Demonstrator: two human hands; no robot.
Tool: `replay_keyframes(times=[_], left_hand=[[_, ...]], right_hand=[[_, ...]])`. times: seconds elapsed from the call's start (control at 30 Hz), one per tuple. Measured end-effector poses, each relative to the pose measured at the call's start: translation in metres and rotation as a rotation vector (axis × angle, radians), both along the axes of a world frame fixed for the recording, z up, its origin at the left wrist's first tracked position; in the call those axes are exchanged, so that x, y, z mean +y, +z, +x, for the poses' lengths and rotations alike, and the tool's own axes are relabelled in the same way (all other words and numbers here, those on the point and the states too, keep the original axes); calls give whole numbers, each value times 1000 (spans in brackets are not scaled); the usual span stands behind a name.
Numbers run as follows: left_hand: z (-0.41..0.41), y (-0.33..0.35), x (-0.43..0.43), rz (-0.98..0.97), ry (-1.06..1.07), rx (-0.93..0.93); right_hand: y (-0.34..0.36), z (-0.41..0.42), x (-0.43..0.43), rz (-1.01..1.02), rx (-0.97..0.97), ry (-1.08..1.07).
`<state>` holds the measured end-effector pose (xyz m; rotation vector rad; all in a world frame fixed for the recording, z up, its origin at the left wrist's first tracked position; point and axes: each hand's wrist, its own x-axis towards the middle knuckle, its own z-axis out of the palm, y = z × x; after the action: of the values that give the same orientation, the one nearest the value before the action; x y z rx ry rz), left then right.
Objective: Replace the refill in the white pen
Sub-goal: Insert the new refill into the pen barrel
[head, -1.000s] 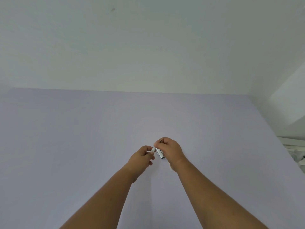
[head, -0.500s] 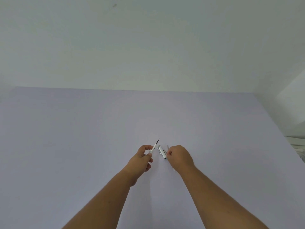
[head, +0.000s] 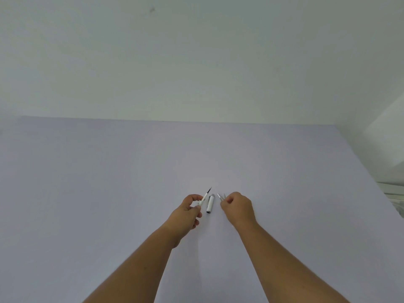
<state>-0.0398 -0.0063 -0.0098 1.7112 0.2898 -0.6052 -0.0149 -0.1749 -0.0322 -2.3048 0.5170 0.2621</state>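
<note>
My left hand (head: 188, 213) pinches the front part of the white pen (head: 205, 197), its dark tip pointing up and away. The pen's white rear barrel (head: 210, 204) lies on the lilac table (head: 109, 182) between my hands, untouched. My right hand (head: 238, 206) is closed on a thin silvery refill (head: 219, 196), whose end sticks out to the left of the fingers; the rest of it is hidden in the fist.
A pale wall rises behind the table's far edge. At the right edge stands a white ledge (head: 391, 189) beyond the table's side.
My hands have drawn apart. The rear barrel, held by the right hand a second ago, now lies on the table, and the right hand has closed on the thin refill.
</note>
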Motion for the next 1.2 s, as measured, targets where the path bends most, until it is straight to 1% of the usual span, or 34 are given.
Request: replay_keyframes(times=[0.1,0.2,0.23,0.3,0.4,0.67,0.87,1.0,1.2], left_hand=[[0,0,1,8,-18,4],[0,1,1,21,-31,4],[0,2,0,25,-38,3],[0,3,-1,35,-48,1],[0,5,-2,39,-55,-2],[-1,11,-4,20,-54,-21],[-2,13,-4,4,-41,-31],[-2,14,-6,12,-25,-36],[-1,19,-7,30,-5,-41]], right_hand=[[8,3,1,349,-45,-184],[18,7,5,720,-48,-285],[21,8,7,806,-56,-307],[27,10,9,900,-74,-337],[33,11,10,925,-81,-336],[37,4,15,850,-72,-260],[38,-2,18,839,-58,-223],[39,-6,21,845,-47,-216],[40,-8,24,872,-7,-133]])
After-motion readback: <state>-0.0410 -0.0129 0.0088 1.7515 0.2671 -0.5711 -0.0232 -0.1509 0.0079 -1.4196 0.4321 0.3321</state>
